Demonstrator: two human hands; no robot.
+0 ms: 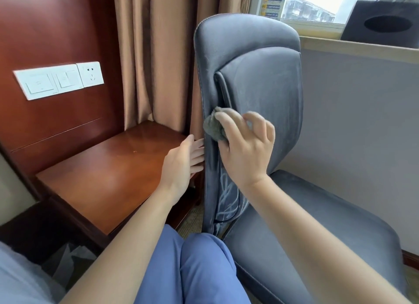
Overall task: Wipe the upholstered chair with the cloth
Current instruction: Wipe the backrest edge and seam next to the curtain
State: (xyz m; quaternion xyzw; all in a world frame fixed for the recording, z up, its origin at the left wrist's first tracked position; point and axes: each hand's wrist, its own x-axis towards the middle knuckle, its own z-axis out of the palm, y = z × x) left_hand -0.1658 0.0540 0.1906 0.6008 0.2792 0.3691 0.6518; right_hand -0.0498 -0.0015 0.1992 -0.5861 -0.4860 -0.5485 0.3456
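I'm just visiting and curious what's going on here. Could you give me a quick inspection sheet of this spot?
Surface: blue-grey upholstered chair, backrest upright, pale streaks low on its side.
Job's things: grey cloth, bunched, pressed against the backrest edge.
Clutter: black tissue box on the window ledge.
Hands: right hand grips the cloth; left hand open, fingers reaching behind the backrest edge.
Cables: nothing seen.
Surroundings: wooden side table, wall switches and socket, brown curtain, window.
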